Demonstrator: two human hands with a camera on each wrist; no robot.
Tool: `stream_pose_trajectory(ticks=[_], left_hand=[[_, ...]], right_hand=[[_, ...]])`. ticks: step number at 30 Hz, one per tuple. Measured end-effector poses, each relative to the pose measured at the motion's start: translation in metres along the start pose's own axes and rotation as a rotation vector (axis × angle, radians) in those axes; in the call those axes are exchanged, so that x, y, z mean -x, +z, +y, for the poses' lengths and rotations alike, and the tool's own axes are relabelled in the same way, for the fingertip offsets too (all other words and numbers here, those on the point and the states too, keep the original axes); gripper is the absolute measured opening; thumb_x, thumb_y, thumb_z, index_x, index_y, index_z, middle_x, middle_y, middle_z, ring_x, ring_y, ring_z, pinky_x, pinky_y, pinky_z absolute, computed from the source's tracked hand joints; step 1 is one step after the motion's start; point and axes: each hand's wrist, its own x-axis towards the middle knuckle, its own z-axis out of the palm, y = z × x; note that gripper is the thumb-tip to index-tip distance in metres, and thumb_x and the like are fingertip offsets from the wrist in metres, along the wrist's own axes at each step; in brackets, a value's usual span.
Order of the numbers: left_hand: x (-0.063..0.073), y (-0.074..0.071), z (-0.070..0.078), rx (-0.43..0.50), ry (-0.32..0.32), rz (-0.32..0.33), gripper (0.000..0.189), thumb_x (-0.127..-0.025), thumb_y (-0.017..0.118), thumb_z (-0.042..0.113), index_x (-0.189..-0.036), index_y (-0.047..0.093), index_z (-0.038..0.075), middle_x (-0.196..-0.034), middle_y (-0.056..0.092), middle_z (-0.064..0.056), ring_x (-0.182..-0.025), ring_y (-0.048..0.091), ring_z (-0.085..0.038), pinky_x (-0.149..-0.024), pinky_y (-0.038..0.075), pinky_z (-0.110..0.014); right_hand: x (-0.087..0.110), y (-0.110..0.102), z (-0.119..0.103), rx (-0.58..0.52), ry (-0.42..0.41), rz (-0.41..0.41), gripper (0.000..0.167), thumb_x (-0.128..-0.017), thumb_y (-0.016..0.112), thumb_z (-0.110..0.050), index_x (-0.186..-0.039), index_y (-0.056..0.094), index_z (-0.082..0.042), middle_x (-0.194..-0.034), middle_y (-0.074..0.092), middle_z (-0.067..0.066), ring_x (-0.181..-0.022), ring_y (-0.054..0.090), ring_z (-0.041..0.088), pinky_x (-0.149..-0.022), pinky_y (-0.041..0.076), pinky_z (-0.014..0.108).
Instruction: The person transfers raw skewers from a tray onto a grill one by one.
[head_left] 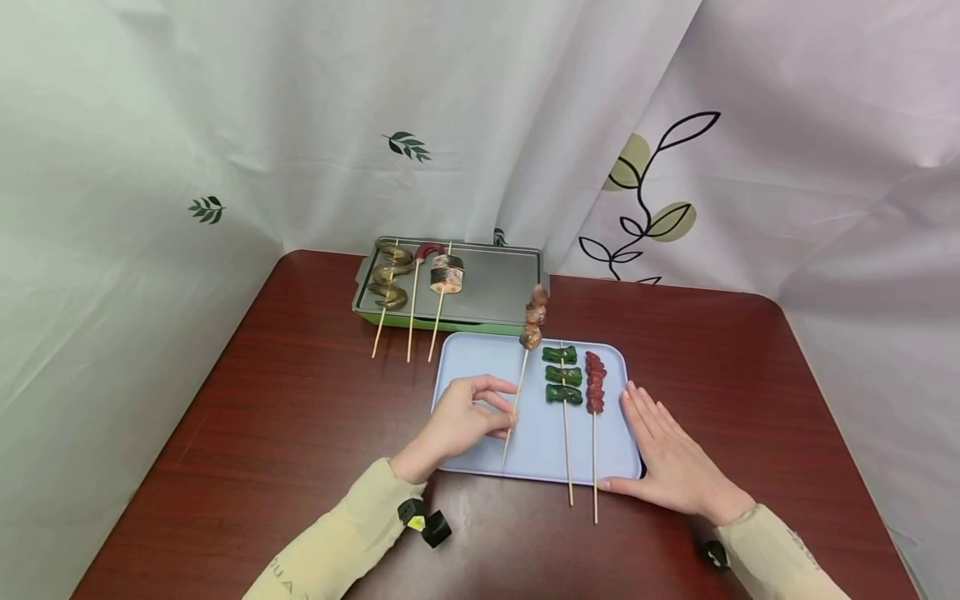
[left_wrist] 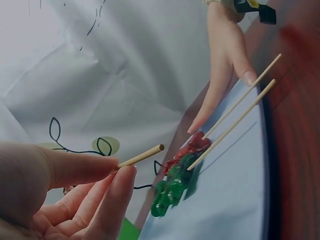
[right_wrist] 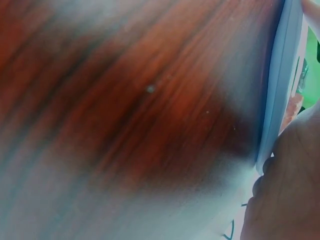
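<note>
My left hand (head_left: 467, 417) pinches the stick of a skewer with several brown meatball-like pieces (head_left: 532, 317) between thumb and fingers, above a pale blue tray (head_left: 472, 358). In the left wrist view the stick's cut end (left_wrist: 150, 152) pokes out past the fingertips. My right hand (head_left: 675, 458) lies with straight fingers along the tray's right edge, its thumb at the near corner. On the tray are a green pepper-like skewer (head_left: 563, 375) and a dark red meat skewer (head_left: 595, 383), their sticks reaching past the front rim.
Behind the tray stands a grey-topped green grill (head_left: 495, 283). On its left part lie a skewer of curled greyish pieces (head_left: 390, 275), one with a red curled piece (head_left: 429, 249) and one with pale, dark-banded chunks (head_left: 447, 274). A white curtain (head_left: 337, 125) hangs behind the brown table (head_left: 300, 375).
</note>
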Motion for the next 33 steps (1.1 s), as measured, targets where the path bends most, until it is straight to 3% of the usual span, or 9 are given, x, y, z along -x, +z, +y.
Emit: stream_pose_trajectory(ticks=[5, 13, 20, 33], left_hand=[[-0.002, -0.004, 0.006, 0.014, 0.011, 0.012, 0.035, -0.085, 0.074, -0.008, -0.119, 0.067, -0.01, -0.086, 0.072, -0.012, -0.069, 0.073, -0.023, -0.067, 0.063, -0.036], [-0.002, -0.007, 0.009, 0.043, 0.023, 0.019, 0.037, -0.084, 0.073, -0.011, -0.12, 0.065, -0.013, -0.088, 0.072, -0.016, -0.076, 0.073, -0.037, -0.068, 0.063, -0.038], [-0.006, -0.014, 0.011, 0.024, 0.03, 0.044, 0.038, -0.085, 0.073, -0.01, -0.122, 0.065, -0.011, -0.088, 0.071, -0.015, -0.073, 0.074, -0.03, -0.068, 0.063, -0.038], [-0.022, -0.039, 0.034, -0.032, 0.033, 0.168, 0.039, -0.085, 0.077, -0.008, -0.123, 0.069, -0.005, -0.089, 0.073, -0.013, -0.072, 0.073, -0.025, -0.068, 0.063, -0.037]], right_hand=[[-0.001, -0.001, 0.0, 0.013, 0.004, -0.002, 0.124, -0.078, 0.067, -0.079, -0.156, 0.027, 0.009, -0.163, 0.02, 0.026, -0.148, 0.023, 0.043, -0.123, 0.013, 0.047], [-0.002, -0.001, 0.0, 0.02, 0.018, -0.021, 0.125, -0.078, 0.064, -0.081, -0.156, 0.026, 0.009, -0.164, 0.019, 0.025, -0.149, 0.021, 0.042, -0.122, 0.016, 0.051], [0.0, -0.002, -0.001, 0.009, 0.016, -0.021, 0.124, -0.079, 0.065, -0.08, -0.156, 0.026, 0.009, -0.164, 0.018, 0.025, -0.149, 0.022, 0.043, -0.124, 0.012, 0.045], [0.0, 0.0, 0.0, 0.007, 0.006, -0.002, 0.124, -0.078, 0.065, -0.08, -0.156, 0.027, 0.009, -0.164, 0.019, 0.025, -0.148, 0.023, 0.043, -0.124, 0.01, 0.042]])
